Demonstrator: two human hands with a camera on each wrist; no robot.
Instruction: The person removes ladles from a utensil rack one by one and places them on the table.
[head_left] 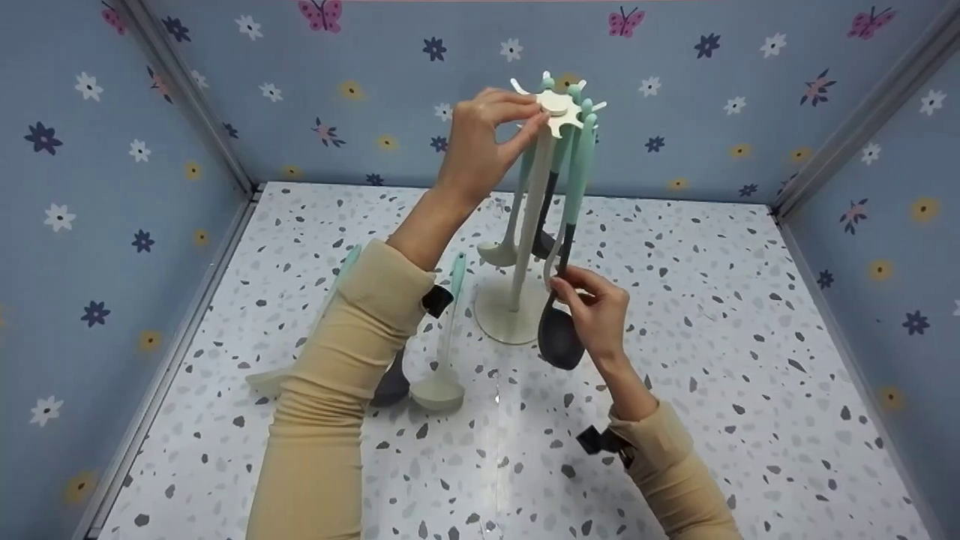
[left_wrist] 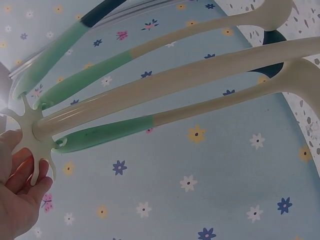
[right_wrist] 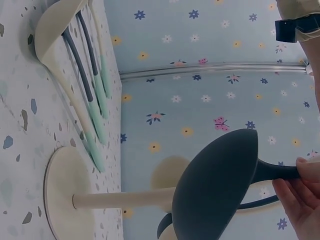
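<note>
At a speckled white tabletop [head_left: 750, 375], I am steadying a cream utensil rack [head_left: 534, 217] with my left hand [head_left: 487, 142], thumb and fingers gripping its hooked top. My right hand [head_left: 600, 311] is pinching a dark spoon [head_left: 561, 341] by its slim neck, just above the bowl. The spoon is hanging bowl down at the rack's right side, its green handle [head_left: 579, 172] rising to the hooks; whether it is caught on one, I cannot tell. Around the rack's post, a cream ladle [head_left: 496, 253] and a second dark-headed utensil [head_left: 546, 244] are hanging by green handles. Left of the round base, another cream ladle [head_left: 439, 394] is lying on the tabletop near a dark utensil [head_left: 390, 388], while a pale utensil [head_left: 266, 380] is showing partly behind my tan left sleeve [head_left: 337, 375]. Blue panels [head_left: 675, 142] patterned with flowers and butterflies are enclosing the scene.
</note>
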